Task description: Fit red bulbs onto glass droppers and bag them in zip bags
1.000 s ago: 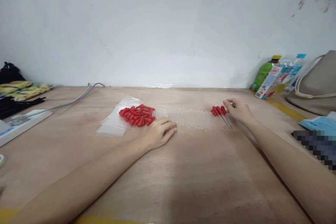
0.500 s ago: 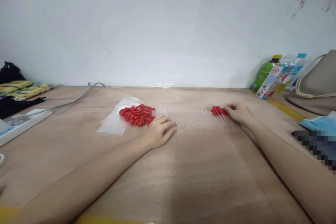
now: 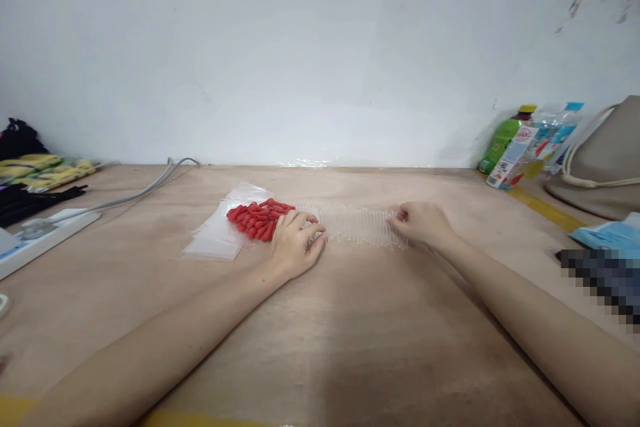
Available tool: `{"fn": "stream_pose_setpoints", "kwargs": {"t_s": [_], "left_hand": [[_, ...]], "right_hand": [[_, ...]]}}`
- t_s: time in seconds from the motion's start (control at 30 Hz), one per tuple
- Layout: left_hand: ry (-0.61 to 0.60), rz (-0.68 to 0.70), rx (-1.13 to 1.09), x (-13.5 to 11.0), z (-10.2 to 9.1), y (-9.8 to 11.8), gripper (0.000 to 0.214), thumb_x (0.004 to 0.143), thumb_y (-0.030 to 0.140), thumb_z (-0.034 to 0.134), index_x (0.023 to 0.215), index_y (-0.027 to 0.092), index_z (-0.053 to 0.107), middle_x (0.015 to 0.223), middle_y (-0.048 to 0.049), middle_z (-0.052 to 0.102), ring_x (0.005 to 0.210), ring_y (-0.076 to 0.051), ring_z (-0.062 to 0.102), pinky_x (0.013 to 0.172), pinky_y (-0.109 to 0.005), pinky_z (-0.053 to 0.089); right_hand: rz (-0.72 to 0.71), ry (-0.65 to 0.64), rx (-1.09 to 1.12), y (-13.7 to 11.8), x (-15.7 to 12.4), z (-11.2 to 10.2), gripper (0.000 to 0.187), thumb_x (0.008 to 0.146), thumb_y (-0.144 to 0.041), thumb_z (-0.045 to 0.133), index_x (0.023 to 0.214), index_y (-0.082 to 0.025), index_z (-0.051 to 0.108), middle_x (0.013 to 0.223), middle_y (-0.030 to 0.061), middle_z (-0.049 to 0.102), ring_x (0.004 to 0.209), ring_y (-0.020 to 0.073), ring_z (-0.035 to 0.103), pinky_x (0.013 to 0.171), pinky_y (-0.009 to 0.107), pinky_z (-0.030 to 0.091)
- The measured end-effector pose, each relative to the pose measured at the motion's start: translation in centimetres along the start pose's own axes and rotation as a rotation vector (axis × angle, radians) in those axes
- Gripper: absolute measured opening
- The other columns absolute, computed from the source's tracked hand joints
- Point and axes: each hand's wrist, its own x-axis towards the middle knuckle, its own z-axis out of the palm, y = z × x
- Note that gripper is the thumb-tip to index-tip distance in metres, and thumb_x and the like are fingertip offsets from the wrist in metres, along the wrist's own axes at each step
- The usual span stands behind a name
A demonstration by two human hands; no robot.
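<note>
A pile of red rubber caps [image 3: 256,219] lies on the wooden table [image 3: 350,333], partly on clear plastic bags [image 3: 216,238]. To its right runs a row of clear tubes [image 3: 356,223]. My left hand [image 3: 295,243] rests at the left end of that row beside the red caps, its fingers curled down; what they hold is hidden. At the right end of the row, my right hand [image 3: 424,223] has its fingertips pinched together on a clear tube. It covers the spot where red-capped tubes lay.
A white power strip [image 3: 45,230] with a grey cable lies at the left, behind it yellow and black items [image 3: 35,170]. At the right stand drink bottles [image 3: 523,143], a beige hat [image 3: 603,160] and a blue packet [image 3: 607,235]. A white wall closes the far side.
My right hand moved left from the red-capped tubes onto the right end of the clear tube row. My left hand's fingers curled in and shifted slightly toward the red caps.
</note>
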Motion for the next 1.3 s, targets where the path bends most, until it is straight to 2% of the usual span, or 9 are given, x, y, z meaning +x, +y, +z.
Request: {"fn": "stream_pose_setpoints", "kwargs": {"t_s": [0.23,0.37,0.57,0.73,0.83,1.0,1.13,1.23,1.3], "left_hand": [[-0.007,-0.099,0.041,0.0,0.2,-0.1,0.009,0.077,0.026,0.055,0.079,0.019,0.06,0.088,-0.0048,0.06,0.086,-0.022,0.047,0.07,-0.036,0.033],[0.01,-0.169,0.057,0.2,0.2,-0.4,0.008,0.077,0.027,0.055,0.08,0.019,0.057,0.085,-0.0045,0.059,0.085,-0.023,0.047,0.069,-0.036,0.032],[0.028,-0.274,0.199,1.5,-0.6,-2.3,0.009,0.075,0.025,0.053,0.083,0.019,0.055,0.086,-0.0052,0.058,0.087,-0.025,0.046,0.073,-0.038,0.032],[-0.07,-0.404,0.255,2.7,-2.2,-4.7,0.014,0.075,0.029,0.05,0.081,0.021,0.06,0.094,-0.0055,0.057,0.094,-0.027,0.045,0.077,-0.041,0.032],[-0.206,-0.397,0.201,3.1,-3.2,-5.9,0.015,0.072,0.034,0.054,0.073,0.022,0.063,0.093,-0.0047,0.057,0.094,-0.027,0.045,0.079,-0.042,0.032],[-0.45,-0.132,0.073,3.4,-4.0,-6.9,0.024,0.071,0.043,0.057,0.076,0.021,0.064,0.089,-0.0045,0.055,0.09,-0.023,0.048,0.081,-0.039,0.035],[-0.482,-0.065,0.072,3.2,-3.6,-6.9,0.021,0.074,0.038,0.055,0.077,0.02,0.065,0.087,-0.0048,0.055,0.088,-0.022,0.05,0.081,-0.038,0.036],[-0.477,-0.036,0.067,3.0,-3.1,-6.9,0.018,0.075,0.033,0.053,0.073,0.019,0.065,0.083,-0.0047,0.054,0.085,-0.021,0.05,0.079,-0.036,0.038],[-0.463,-0.018,0.055,3.0,-2.9,-7.0,0.018,0.077,0.031,0.051,0.073,0.018,0.064,0.082,-0.0051,0.054,0.083,-0.021,0.051,0.078,-0.035,0.039]], "right_hand": [[0.056,-0.097,-0.04,-1.1,-0.5,-0.3,0.025,0.069,-0.041,0.047,0.062,-0.02,0.06,0.062,0.0051,0.061,0.062,0.0195,0.055,0.06,0.03,0.034],[0.096,-0.141,-0.006,-1.3,-0.7,-0.5,0.024,0.066,-0.038,0.049,0.054,-0.019,0.058,0.054,0.0061,0.056,0.059,0.02,0.053,0.06,0.032,0.035],[0.154,-0.169,0.028,-1.6,-0.7,-0.6,0.021,0.064,-0.033,0.049,0.049,-0.018,0.054,0.056,0.0067,0.054,0.064,0.0214,0.054,0.063,0.033,0.035],[0.246,-0.247,0.061,-1.5,-0.5,-0.2,0.024,0.066,-0.036,0.048,0.05,-0.019,0.051,0.059,0.0052,0.052,0.07,0.0208,0.053,0.063,0.031,0.035],[0.256,-0.244,0.069,-1.4,-0.5,0.0,0.023,0.066,-0.033,0.048,0.049,-0.019,0.049,0.061,0.0057,0.052,0.072,0.0209,0.052,0.062,0.03,0.034],[0.208,-0.14,0.095,-1.8,-0.6,0.0,0.025,0.07,-0.032,0.047,0.049,-0.019,0.049,0.059,0.0048,0.054,0.065,0.0196,0.052,0.062,0.031,0.032],[0.085,0.088,0.247,-3.2,-1.4,0.9,0.019,0.076,-0.033,0.045,0.066,-0.019,0.053,0.065,0.0035,0.059,0.063,0.018,0.053,0.062,0.03,0.032],[-0.119,0.243,0.323,-4.3,-2.4,2.4,0.017,0.08,-0.031,0.046,0.073,-0.017,0.051,0.073,0.0049,0.062,0.069,0.018,0.055,0.068,0.032,0.033],[-0.242,0.28,0.349,-4.6,-2.8,3.4,0.016,0.081,-0.029,0.046,0.074,-0.017,0.051,0.074,0.0046,0.062,0.069,0.0178,0.055,0.072,0.034,0.032]]}}
